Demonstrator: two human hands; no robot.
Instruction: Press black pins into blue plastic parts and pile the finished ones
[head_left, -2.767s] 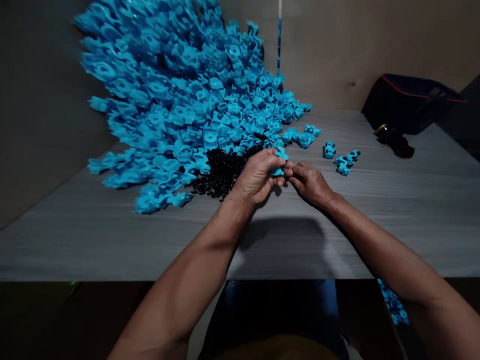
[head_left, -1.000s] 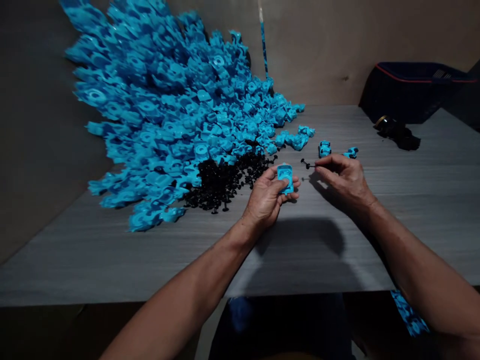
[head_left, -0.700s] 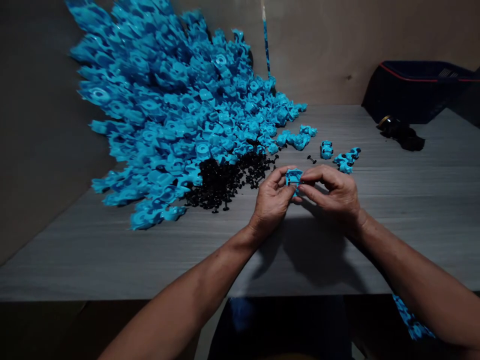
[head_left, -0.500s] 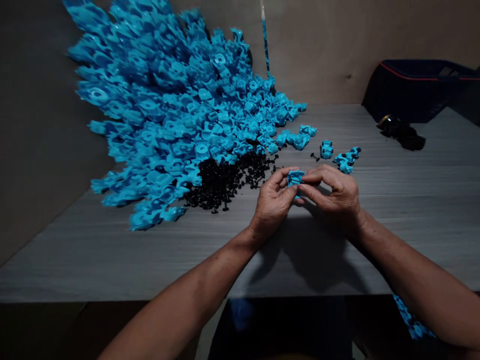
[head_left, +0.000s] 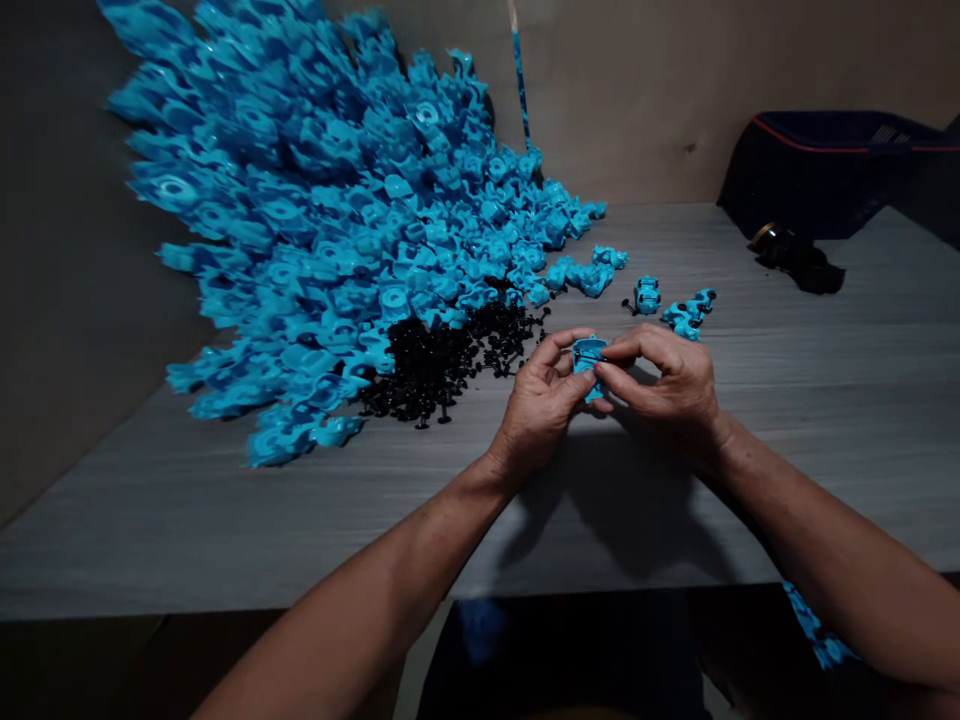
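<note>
Blue plastic part (head_left: 589,356) sits between both hands, held up just above the worktop (head_left: 225,520) near its middle. The left hand (head_left: 541,400) is curled around the part's left side, with the thumb and fingers pinching it. The right hand (head_left: 664,385) is closed too, its fingertips pressed on the part's right side, and a thin black bit shows at the fingertips, too small to tell what it is. Much of the part is hidden by the fingers. Just to the left of the hands lies a heap of small black pieces (head_left: 442,360), spread on the worktop. Behind that heap a very big pile of blue parts (head_left: 337,220) climbs up against the wall (head_left: 652,90) and fills the left side. A few loose blue parts (head_left: 686,312) lie just behind the right hand, and one small blue part (head_left: 646,295) sits alone beside them. Far off to the right, in the corner, stands a dark basket (head_left: 832,170) with a red line on its rim, and a dark lump (head_left: 795,262) lies in front of it. Both arms reach in from the near edge and cast a shadow on the worktop.
</note>
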